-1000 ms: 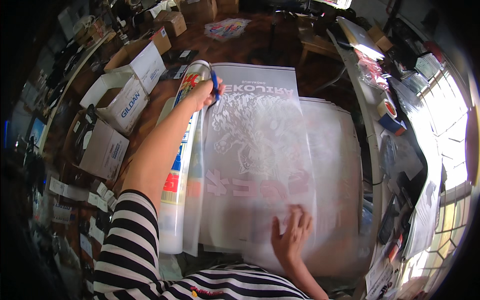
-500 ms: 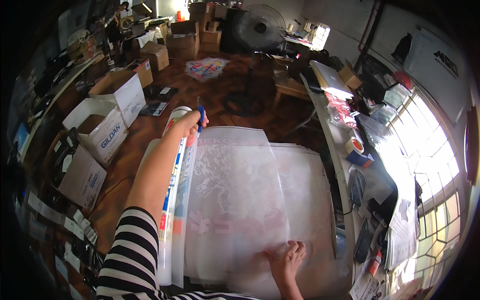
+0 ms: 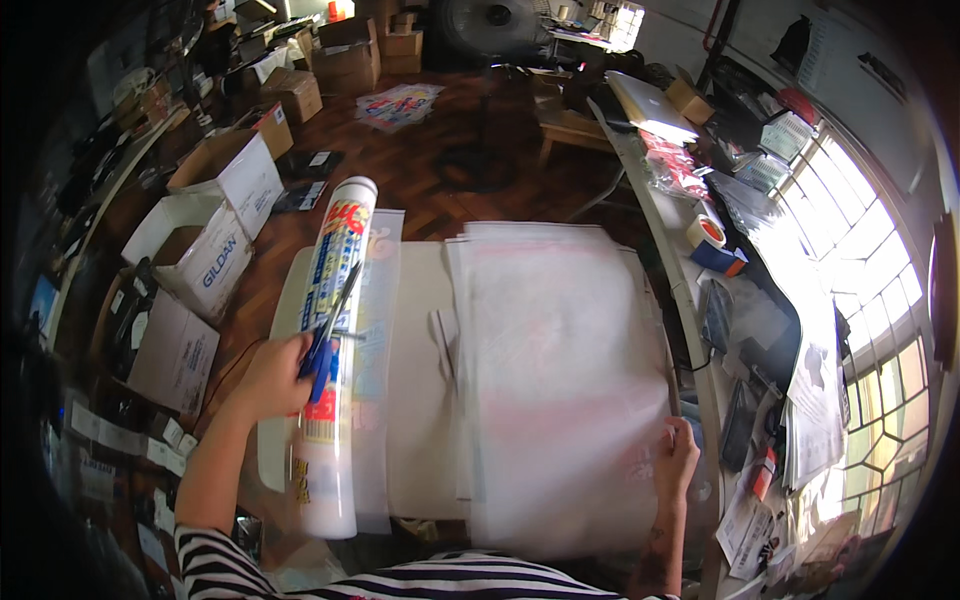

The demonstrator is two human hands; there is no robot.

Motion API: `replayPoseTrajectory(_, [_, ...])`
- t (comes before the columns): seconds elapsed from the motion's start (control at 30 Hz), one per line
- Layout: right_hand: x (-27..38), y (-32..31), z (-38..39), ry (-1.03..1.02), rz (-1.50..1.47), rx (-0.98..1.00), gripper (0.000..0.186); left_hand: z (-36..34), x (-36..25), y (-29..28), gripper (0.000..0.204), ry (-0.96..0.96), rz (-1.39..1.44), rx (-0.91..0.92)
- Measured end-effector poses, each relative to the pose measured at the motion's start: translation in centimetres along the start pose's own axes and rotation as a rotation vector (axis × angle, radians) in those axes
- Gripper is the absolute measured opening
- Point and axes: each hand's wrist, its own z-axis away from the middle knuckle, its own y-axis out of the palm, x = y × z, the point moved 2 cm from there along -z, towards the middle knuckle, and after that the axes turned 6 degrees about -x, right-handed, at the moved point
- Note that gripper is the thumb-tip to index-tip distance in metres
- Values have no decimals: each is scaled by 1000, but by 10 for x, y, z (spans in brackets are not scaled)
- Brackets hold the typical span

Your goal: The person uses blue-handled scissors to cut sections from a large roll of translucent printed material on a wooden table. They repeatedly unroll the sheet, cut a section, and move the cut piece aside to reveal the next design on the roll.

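Note:
In my left hand [image 3: 275,380] is a pair of scissors [image 3: 322,352] with blue handles, its blades apart and pointing away over a thick roll of printed film [image 3: 328,465]. The roll lies lengthwise at the left of a pale board [image 3: 420,300], and a strip of clear printed film [image 3: 378,300] extends from its right side. My right hand [image 3: 677,460] has its fingers closed at the right edge of a translucent sheet [image 3: 570,430], blurred by motion. That sheet lies over a stack of whitish sheets [image 3: 545,235].
Open cartons [image 3: 200,255] stand on the floor at the left. Along the right runs a long bench [image 3: 650,230] bearing a tape roll [image 3: 708,232], papers and plastic packs. A large fan [image 3: 490,25] stands at the back, with a colourful printed sheet [image 3: 398,105] on the floor before it.
The translucent sheet has shifted right, away from the roll, with my right hand at its edge. My left hand has come back nearer with the scissors, which now show opened blades.

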Motion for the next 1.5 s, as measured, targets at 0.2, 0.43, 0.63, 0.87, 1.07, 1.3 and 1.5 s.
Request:
replayPoseTrajectory(0.2, [-9, -11, -7, -214, 69, 119, 27, 143, -58, -38, 45, -105, -246, -158])
replayPoseTrajectory(0.43, [-29, -10, 11, -211, 185, 143, 28, 236, -57, 3, 76, -116, -340, -269])
replayPoseTrajectory(0.63, [-56, -3, 21, -185, 107, -35, 24, 248, -57, 35, 63, -93, -411, -334])
replayPoseTrajectory(0.87, [-36, -7, 8, -480, 175, 93, 25, 243, -53, 34, 57, -113, -494, -385])
replayPoseTrajectory(1.07, [-37, -10, 8, -521, 158, 112, 23, 242, -46, 38, 58, -143, -510, -420])
replayPoseTrajectory(1.3, [29, -4, 44, -596, 699, -177, 19, 244, -46, 41, 58, -69, -585, -495])
replayPoseTrajectory(1.5, [162, 131, 122, 348, -732, 929, 49, 242, -39, 49, 69, 56, -680, -615])
